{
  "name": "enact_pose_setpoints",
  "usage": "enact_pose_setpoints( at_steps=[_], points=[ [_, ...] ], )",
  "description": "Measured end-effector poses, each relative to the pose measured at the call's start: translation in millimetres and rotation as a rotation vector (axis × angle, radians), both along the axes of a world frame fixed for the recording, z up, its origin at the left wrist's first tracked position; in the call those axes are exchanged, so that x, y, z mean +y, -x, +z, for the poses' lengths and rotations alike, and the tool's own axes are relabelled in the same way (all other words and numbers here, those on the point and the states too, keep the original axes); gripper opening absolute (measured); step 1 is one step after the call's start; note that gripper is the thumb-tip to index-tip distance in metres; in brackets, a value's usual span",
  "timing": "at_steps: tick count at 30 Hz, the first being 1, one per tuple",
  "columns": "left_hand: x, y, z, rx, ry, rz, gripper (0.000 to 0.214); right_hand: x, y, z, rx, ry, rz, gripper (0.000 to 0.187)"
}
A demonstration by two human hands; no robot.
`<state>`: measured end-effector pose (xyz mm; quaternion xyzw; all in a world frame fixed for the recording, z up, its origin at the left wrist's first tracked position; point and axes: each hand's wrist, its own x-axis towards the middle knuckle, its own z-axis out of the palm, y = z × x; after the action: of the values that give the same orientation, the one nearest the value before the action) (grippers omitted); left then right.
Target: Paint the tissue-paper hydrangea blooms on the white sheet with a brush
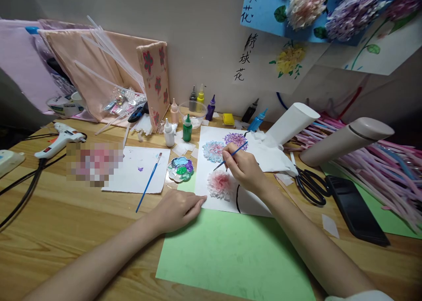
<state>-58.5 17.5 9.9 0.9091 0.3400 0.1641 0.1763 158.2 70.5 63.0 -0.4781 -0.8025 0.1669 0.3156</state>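
My right hand [243,167] pinches a thin blue paintbrush [238,149], its tip just above a pink-and-white ruffled flower [220,185] on a white sheet [206,202]. A blue-and-pink flower [212,152] and a purple one [235,139] are higher on that sheet, partly behind the hand and brush. My left hand [178,211] rests at the sheet's left edge, its index finger stretched out onto the paper, holding nothing. A black curved stem line [238,200] runs below my right hand. The flower-shaped paint palette [180,169] sits left of the sheet with green, purple and blue paint.
Green paper [227,252] lies beneath. A second paintbrush [148,184] crosses a white sheet [132,178]. Paint bottles [187,128] stand behind. Scissors [310,184], a phone [356,208] and a tumbler [346,142] are right; a glue gun [61,138] with cables is left.
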Motion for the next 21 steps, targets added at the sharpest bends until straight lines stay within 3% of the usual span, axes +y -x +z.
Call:
enact_pose_setpoints(
  at_steps=[21],
  points=[
    [0.8,-1.8,4.0,-0.033,0.063,0.027,0.039,1.1,-0.9,-2.3,0.003,0.011,-0.004,0.025]
  ],
)
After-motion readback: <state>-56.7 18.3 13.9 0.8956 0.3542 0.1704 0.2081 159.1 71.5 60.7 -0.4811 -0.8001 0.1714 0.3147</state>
